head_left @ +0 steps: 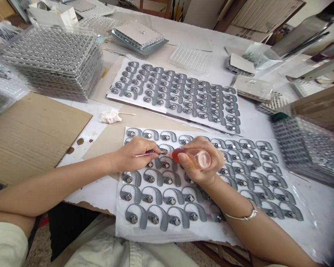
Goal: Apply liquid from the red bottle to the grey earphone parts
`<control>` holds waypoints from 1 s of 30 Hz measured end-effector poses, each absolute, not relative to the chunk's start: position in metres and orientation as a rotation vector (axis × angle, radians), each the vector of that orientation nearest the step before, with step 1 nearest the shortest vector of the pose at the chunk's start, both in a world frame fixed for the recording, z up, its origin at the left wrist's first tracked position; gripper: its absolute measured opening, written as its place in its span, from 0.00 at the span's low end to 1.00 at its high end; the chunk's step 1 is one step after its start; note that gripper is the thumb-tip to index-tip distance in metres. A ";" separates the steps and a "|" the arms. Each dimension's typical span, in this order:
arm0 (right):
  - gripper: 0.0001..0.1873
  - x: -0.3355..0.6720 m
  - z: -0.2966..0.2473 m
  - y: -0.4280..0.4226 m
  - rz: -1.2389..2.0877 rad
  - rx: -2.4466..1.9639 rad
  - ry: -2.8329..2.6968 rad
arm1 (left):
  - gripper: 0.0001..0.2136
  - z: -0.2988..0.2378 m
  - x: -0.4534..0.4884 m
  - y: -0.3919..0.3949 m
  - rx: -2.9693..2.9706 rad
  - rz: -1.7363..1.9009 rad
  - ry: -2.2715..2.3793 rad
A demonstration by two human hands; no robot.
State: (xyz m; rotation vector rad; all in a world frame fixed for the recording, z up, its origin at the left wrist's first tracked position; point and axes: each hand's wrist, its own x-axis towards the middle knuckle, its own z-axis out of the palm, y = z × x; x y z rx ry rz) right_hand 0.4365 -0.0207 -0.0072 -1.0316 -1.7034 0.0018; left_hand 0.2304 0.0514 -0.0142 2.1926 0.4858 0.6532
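Observation:
My left hand (136,154) pinches a thin pink-handled tool (146,154), whose tip rests at the metal centre of a grey ear-hook part (164,150). My right hand (203,159) grips a small clear bottle (199,158) with a red nozzle (176,155), which tilts toward that same part, almost touching the tool's tip. Rows of similar grey ear-hook parts lie on a white sheet (144,235) under both hands. My hands hide several of them. A metal bangle (246,215) circles my right wrist.
A second white sheet of grey parts (172,96) lies beyond my hands. Stacked clear trays of parts (52,59) stand at the back left, with more trays (303,148) at the right. A crumpled tissue and cotton swab (110,116) lie nearby, beside a cardboard sheet (30,137).

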 end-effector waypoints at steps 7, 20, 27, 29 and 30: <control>0.07 0.438 -0.006 -0.020 -0.054 -1.023 -1.652 | 0.05 -0.013 0.230 0.051 2.192 0.654 0.476; 0.07 0.433 -0.004 -0.019 0.006 -1.026 -1.680 | 0.04 -0.016 0.230 0.052 2.204 0.675 0.478; 0.09 0.434 -0.009 -0.020 0.041 -1.019 -1.661 | 0.05 -0.016 0.229 0.052 2.203 0.632 0.505; 0.07 0.435 -0.009 -0.019 0.074 -1.031 -1.604 | 0.05 -0.016 0.229 0.051 2.203 0.631 0.511; 0.05 0.437 -0.008 -0.017 0.095 -1.033 -1.552 | 0.05 -0.016 0.229 0.051 2.203 0.629 0.515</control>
